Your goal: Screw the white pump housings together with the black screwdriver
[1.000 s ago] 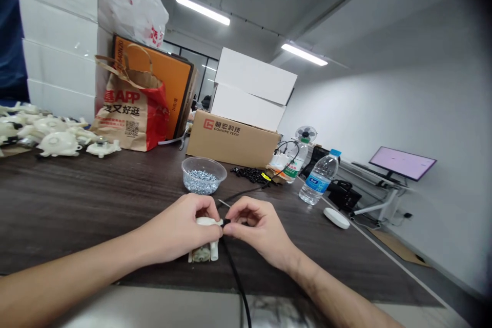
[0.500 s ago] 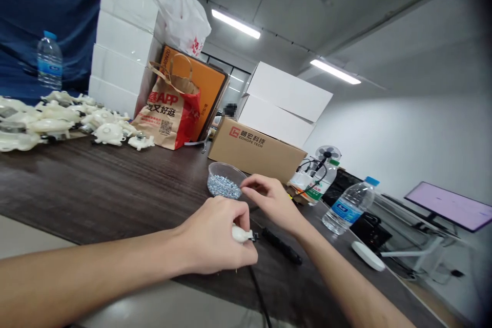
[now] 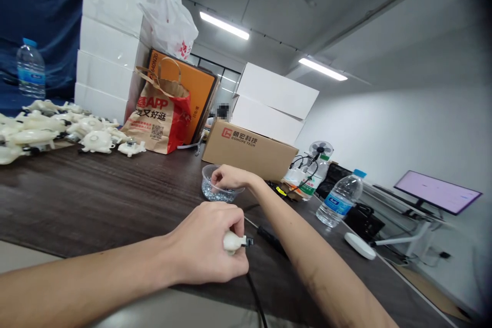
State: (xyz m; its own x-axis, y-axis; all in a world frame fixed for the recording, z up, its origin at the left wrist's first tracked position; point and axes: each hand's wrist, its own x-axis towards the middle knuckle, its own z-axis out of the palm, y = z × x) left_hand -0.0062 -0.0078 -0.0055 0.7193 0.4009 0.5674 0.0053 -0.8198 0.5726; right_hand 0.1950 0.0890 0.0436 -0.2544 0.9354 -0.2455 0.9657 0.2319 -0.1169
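the rounded cream-white plastic part [image 3: 231,242], its visible black-tipped end pointing to three o'clock, is clasped in the left hand [image 3: 209,243]. from it, the right hand [image 3: 227,177] lies at twelve o'clock, fingers inside a clear round plastic bowl [image 3: 204,181] of small silvery metal pieces [image 3: 219,196], their grip hidden; the dark wood-grain table [image 3: 154,189] spreads beneath, a pale wall [image 3: 403,123] at two.

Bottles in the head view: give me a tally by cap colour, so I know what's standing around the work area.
Blue-capped: 2 (far-left bottle, near-right bottle)
Green-capped: 1 (rear-right bottle)
Total: 3 bottles
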